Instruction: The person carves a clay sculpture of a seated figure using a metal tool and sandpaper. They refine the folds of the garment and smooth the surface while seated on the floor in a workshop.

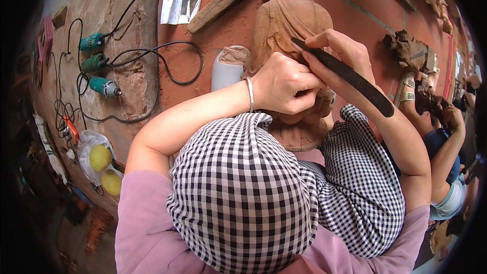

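A carved brown wooden statue (291, 18) lies in front of me, with carved robe folds on its body and its round base towards me. My right hand (350, 53) is closed on a long, dark, flat file-like tool (362, 86). One end of this tool comes close to the statue's robe; the rounded end points back over my right wrist. Against the statue's lower part rests my left hand (289, 83), with its fingers curled shut beside my right hand. Whatever those fingers grip, if anything, is hidden. Both hands cover part of the carving.
Left of the statue stands a white container (227, 73) with brown material on top. Green power tools (104, 87) with looped black cables lie farther left, above a plastic bag with yellow round fruits (100, 158). A dark carved piece (406, 50) and a co-worker's arm (451, 147) are at right.
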A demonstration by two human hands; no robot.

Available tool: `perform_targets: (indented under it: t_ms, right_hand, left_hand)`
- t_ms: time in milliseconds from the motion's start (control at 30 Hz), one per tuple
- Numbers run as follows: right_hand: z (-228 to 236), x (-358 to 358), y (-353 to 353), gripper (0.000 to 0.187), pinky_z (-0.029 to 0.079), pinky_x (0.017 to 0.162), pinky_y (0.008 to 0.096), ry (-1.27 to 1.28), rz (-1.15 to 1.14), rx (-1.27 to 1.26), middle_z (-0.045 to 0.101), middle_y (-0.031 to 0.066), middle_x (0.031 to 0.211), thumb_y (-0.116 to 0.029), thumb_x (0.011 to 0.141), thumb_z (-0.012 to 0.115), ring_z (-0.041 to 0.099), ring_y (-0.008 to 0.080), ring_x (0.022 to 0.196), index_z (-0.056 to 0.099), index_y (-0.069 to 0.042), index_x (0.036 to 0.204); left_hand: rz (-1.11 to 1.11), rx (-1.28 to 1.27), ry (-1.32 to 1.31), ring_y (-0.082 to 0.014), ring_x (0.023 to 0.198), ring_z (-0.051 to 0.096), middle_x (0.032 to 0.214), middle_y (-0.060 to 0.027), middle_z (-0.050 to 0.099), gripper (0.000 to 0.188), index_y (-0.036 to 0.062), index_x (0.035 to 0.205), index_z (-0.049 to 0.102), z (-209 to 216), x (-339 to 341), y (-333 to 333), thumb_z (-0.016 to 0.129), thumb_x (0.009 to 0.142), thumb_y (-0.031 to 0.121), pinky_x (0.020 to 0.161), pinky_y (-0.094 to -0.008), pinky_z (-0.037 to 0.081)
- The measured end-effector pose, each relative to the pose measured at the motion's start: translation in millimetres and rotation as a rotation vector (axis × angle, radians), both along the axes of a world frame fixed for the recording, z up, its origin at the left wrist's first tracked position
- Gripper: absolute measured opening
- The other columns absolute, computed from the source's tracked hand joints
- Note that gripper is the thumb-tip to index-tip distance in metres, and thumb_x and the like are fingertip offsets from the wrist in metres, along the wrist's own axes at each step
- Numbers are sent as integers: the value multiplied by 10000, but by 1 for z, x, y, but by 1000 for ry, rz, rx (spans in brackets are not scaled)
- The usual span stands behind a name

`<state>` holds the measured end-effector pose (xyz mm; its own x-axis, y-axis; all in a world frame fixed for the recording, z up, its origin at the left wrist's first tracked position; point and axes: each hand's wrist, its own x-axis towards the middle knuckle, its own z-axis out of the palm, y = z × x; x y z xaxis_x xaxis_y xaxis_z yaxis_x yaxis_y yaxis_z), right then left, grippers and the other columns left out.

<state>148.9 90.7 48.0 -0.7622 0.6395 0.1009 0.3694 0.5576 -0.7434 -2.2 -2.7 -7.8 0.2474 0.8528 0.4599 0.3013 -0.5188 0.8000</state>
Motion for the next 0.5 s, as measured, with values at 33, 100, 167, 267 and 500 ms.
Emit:
perform_targets:
  t_ms: [33,100,167,267,500]
  right_hand:
    - [-1,-1,1,161,535,602,325,6,14,29,652,72,740,-128,802,766,652,227,686,646,-71,892]
    - [-3,-4,2,154,535,606,335,18,42,87,649,58,749,-131,792,765,647,229,706,649,-76,877]
    - [-7,-6,6,146,534,600,343,43,99,219,641,52,748,-141,781,757,642,237,706,643,-83,851]
    - [2,-2,9,141,556,677,360,-73,203,268,676,91,803,-71,769,767,692,279,819,647,-45,838]
    - [9,-11,12,138,571,713,363,-90,197,273,685,119,822,-63,769,765,722,297,916,636,-25,798]
  left_hand:
    - [-3,-1,-4,-246,605,670,662,-84,663,131,106,811,735,0,0,0,651,717,139,562,-367,549]
    - [-10,-5,-11,-249,605,669,660,-87,660,138,106,815,737,-1,0,0,650,713,138,563,-369,550]
    - [-20,-7,-5,-253,605,669,656,-86,656,147,106,815,740,1,0,1,646,707,136,562,-368,551]
    - [-21,-11,-21,-255,600,666,655,-82,655,164,110,822,746,-1,-1,0,642,698,133,559,-364,552]
    - [8,12,-85,-243,584,657,656,-64,655,209,134,856,761,-8,5,0,640,686,132,554,-355,551]
